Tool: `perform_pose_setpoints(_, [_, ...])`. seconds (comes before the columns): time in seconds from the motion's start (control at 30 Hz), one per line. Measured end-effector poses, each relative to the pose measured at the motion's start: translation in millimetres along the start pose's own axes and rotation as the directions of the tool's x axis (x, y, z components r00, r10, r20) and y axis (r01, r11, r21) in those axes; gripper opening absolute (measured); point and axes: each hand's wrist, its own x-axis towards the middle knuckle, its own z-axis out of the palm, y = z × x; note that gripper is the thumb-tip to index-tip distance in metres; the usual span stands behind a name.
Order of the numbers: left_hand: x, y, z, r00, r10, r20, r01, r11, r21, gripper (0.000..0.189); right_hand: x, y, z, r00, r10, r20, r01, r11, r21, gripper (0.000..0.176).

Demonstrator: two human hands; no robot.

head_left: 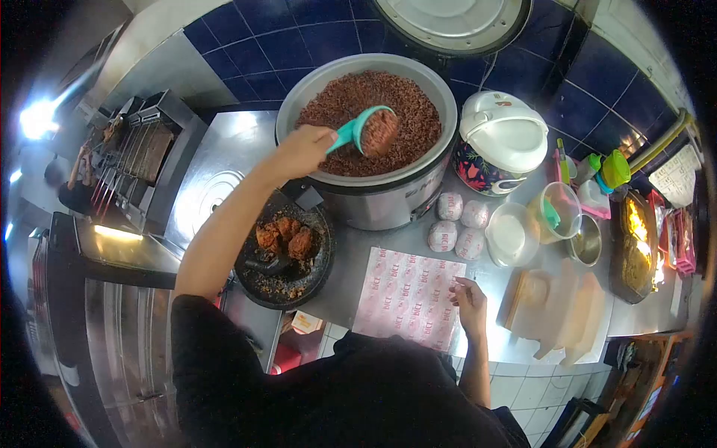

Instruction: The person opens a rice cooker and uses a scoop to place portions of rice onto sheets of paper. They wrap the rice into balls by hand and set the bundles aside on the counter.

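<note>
My left hand (302,151) is closed round the handle of a teal scoop (351,134). The scoop carries a mound of reddish-brown rice (379,132), tilted above more of that rice in the large rice cooker (358,205). Down on the steel counter lies a printed sheet of wrapping paper (407,299). At its right edge is my right hand (469,305), fingers curled and seemingly pinching the paper. Left of the sheet, a dark stone mortar (258,295) holds pieces of fried chicken (287,237) and crumbs, with a dark pestle lying inside.
Several wrapped round parcels (449,205) sit right of the cooker. Beyond them are a white-lidded rice cooker (504,134), plastic tubs (511,235), a metal bowl (586,243) and brown paper boxes (571,313). At far left, another person (75,187) stands by a grill (142,157).
</note>
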Motion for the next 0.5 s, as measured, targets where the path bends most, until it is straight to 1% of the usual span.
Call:
perform_pose_setpoints(0.07, [-1.2,8.0,13.6,1.000,-0.003,0.021,0.002,0.999,0.052,0.037,0.7,-5.6,0.5,0.999,-0.020,0.030,0.020,1.000,0.000,0.027])
perform_pose_setpoints(0.1, [-4.2,15.3,15.5,0.995,0.062,0.076,-0.074,0.983,0.168,0.035,3.6,-1.4,-1.3,0.998,-0.057,0.021,0.057,0.998,0.002,0.027])
perform_pose_setpoints(0.13, [0.9,11.6,12.7,0.972,0.108,0.209,-0.169,0.938,0.302,0.035,9.6,1.0,0.1,0.994,-0.104,0.031,0.104,0.995,0.005,0.028])
perform_pose_setpoints(0.17, [12.4,-9.4,16.3,0.918,0.338,0.208,-0.390,0.868,0.307,0.035,10.8,2.0,-0.4,0.992,-0.117,0.036,0.115,0.992,0.047,0.030])
perform_pose_setpoints(0.2, [8.3,1.7,8.2,0.913,0.320,0.253,-0.401,0.821,0.406,0.034,10.9,-2.6,-4.4,0.989,-0.134,0.064,0.138,0.988,-0.067,0.030])
perform_pose_setpoints(0.23, [3.2,14.9,-3.8,0.927,0.204,0.314,-0.331,0.841,0.429,0.035,12.9,5.4,-7.9,0.983,-0.168,0.073,0.170,0.985,-0.020,0.030])
perform_pose_setpoints(0.27, [3.0,24.2,-12.1,0.921,0.091,0.378,-0.266,0.857,0.441,0.035,8.9,0.0,-7.6,0.986,-0.160,0.052,0.161,0.986,-0.031,0.030])
perform_pose_setpoints(0.3, [13.8,16.7,-12.7,0.878,0.217,0.428,-0.416,0.788,0.454,0.036,9.8,2.8,-9.2,0.988,-0.143,0.052,0.145,0.989,-0.043,0.031])
perform_pose_setpoints(0.33, [31.4,1.7,-7.3,0.808,0.329,0.490,-0.560,0.689,0.460,0.037,10.2,1.6,-7.4,0.990,-0.133,0.053,0.135,0.991,-0.023,0.031])
perform_pose_setpoints(0.37, [65.9,-19.6,18.9,0.847,0.296,0.441,-0.488,0.761,0.427,0.037,9.6,1.5,-2.2,0.992,-0.114,0.051,0.114,0.993,-0.001,0.030])
perform_pose_setpoints(0.4, [85.1,-38.4,38.2,0.880,0.258,0.398,-0.415,0.825,0.383,0.037,8.6,2.6,4.5,0.990,-0.116,0.078,0.116,0.993,-0.003,0.030])
perform_pose_setpoints(0.43, [67.1,-24.7,28.5,0.890,0.248,0.383,-0.398,0.832,0.387,0.037,9.8,3.4,8.5,0.990,-0.094,0.107,0.096,0.995,-0.013,0.030])
perform_pose_setpoints(0.47, [41.5,13.0,11.9,0.920,0.071,0.385,-0.211,0.919,0.334,0.036,12.3,3.6,9.0,0.989,-0.074,0.128,0.078,0.997,-0.027,0.030])
perform_pose_setpoints(0.5, [28.6,35.4,2.9,0.910,-0.099,0.402,-0.017,0.961,0.275,0.036,12.4,5.1,6.0,0.988,-0.081,0.133,0.087,0.996,-0.037,0.030])
